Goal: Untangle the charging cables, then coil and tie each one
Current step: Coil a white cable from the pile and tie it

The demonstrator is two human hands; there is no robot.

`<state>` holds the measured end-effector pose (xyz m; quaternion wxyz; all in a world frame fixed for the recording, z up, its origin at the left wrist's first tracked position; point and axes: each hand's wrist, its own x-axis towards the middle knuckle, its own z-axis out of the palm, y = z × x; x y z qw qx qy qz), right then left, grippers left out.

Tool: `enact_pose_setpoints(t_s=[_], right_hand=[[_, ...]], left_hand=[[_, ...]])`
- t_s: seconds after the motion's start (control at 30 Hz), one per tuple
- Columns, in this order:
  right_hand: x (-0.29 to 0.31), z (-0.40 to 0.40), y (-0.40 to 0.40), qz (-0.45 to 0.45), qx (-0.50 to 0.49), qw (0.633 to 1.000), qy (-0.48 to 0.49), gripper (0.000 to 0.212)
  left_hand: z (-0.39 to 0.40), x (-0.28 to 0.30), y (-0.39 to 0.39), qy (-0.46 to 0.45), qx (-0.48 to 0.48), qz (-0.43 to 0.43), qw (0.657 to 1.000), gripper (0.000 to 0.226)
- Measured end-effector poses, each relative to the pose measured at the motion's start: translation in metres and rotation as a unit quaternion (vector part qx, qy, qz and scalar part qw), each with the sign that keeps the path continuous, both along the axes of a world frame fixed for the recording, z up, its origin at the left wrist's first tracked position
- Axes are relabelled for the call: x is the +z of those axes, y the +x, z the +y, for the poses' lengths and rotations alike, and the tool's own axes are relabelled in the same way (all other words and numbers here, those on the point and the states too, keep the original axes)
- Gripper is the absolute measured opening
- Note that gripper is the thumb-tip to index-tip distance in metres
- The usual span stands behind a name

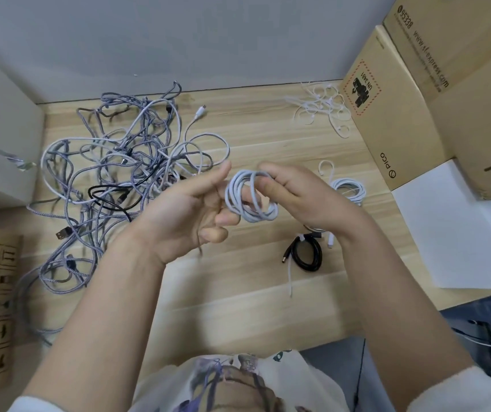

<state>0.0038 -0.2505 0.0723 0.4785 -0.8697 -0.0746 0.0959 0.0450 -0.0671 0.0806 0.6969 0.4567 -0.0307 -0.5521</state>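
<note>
Head view shows a light grey cable coil (251,197) held up between both hands, above the tabletop (238,292). It is wound into a small ring, so it is probably ready to be tied. The right hand (303,197) pinches the top of the ring with thumb and curled fingers, likely so the loops do not spring apart. The left hand (190,212) has its lower fingers curled through the ring from the other side, while its first finger and thumb stick out straight; this keeps the ring round. Just past the right hand lies a white coil (348,188), and under its wrist lies a black coil (306,254) with a white tie on it. They look finished and sit together on that side, out of the way. Far off past the right hand is a little pile of white ties (321,108), beside a cardboard box (401,114), which is where the next tie would come from. Out past the left hand is the big messy tangle of cables (113,173), grey and black, waiting to be pulled apart.
</note>
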Motion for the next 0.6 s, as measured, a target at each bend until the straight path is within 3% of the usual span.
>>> enact_pose_setpoints(t_s=[0.13, 0.23, 0.3, 0.37, 0.47, 0.5, 0.6], right_hand=[[-0.011, -0.004, 0.013, -0.045, 0.007, 0.998, -0.039, 0.021], [-0.020, -0.005, 0.021, -0.058, -0.006, 0.998, -0.002, 0.028], [-0.026, -0.006, 0.027, -0.055, -0.012, 0.998, 0.011, 0.032], [-0.039, -0.016, 0.033, -0.053, -0.003, 0.998, 0.020, 0.022], [-0.064, -0.042, 0.044, -0.067, -0.055, 0.996, -0.022, 0.069], [-0.075, -0.057, 0.050, -0.060, -0.096, 0.992, -0.049, 0.074], [-0.105, -0.103, 0.063, 0.019, -0.291, 0.939, -0.182, 0.032]], left_hand=[[-0.009, -0.006, 0.003, -0.052, -0.025, 0.047, 0.997, 0.043], [-0.018, -0.011, 0.007, -0.058, -0.005, 0.044, 0.997, 0.047], [-0.027, -0.012, 0.008, -0.044, 0.025, 0.035, 0.998, 0.041], [-0.034, -0.015, 0.009, -0.005, 0.048, 0.009, 0.999, 0.035], [-0.038, -0.017, 0.009, 0.024, 0.065, -0.026, 0.997, 0.032], [-0.039, -0.018, 0.012, 0.028, 0.071, -0.028, 0.997, 0.032], [-0.038, -0.021, 0.017, 0.035, 0.086, -0.029, 0.995, 0.033]])
